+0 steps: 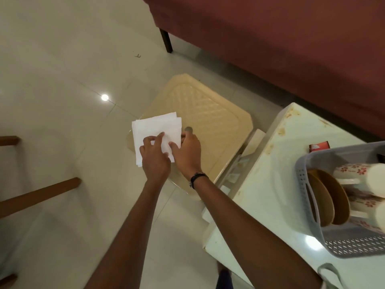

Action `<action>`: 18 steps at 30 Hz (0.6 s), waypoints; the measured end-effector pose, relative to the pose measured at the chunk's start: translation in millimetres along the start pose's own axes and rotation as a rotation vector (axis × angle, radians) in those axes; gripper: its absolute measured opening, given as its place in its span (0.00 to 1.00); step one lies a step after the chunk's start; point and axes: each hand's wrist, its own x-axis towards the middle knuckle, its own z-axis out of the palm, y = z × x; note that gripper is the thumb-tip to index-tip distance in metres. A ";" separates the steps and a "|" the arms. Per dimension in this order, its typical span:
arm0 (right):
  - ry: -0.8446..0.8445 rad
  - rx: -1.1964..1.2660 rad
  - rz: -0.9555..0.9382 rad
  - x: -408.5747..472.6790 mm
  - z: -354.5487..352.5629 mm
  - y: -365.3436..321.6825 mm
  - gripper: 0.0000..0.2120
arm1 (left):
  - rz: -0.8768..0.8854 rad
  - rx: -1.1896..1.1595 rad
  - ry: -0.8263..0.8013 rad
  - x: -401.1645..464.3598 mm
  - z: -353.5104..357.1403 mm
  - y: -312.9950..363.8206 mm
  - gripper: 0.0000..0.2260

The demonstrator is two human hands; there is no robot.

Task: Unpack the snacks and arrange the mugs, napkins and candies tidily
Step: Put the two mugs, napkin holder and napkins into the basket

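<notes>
You find no words, numbers or brand names that can be read here. The small red packet [318,146] on the table [277,184] carries a pale mark, but it is too small and blurred for you to make out. The mugs [352,171] in the basket [308,197] show only a red flower pattern, no lettering.

A small pile of white napkins [156,130] is held over the tan stool [210,113]. White mugs [352,174] with red flowers lie on their sides in the grey basket [308,207].
</notes>
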 end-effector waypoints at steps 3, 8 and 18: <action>0.030 -0.018 0.034 6.1 10.5 -3.1 0.19 | -0.022 -0.059 -0.049 8.3 -1.9 -4.4 0.23; 0.006 -0.161 -0.053 5.9 10.5 -7.9 0.09 | 0.002 -0.120 -0.068 12.4 -3.9 -13.2 0.23; -0.268 0.263 0.001 -11.6 -70.2 24.1 0.09 | -0.240 -0.787 0.012 -40.3 1.5 19.9 0.26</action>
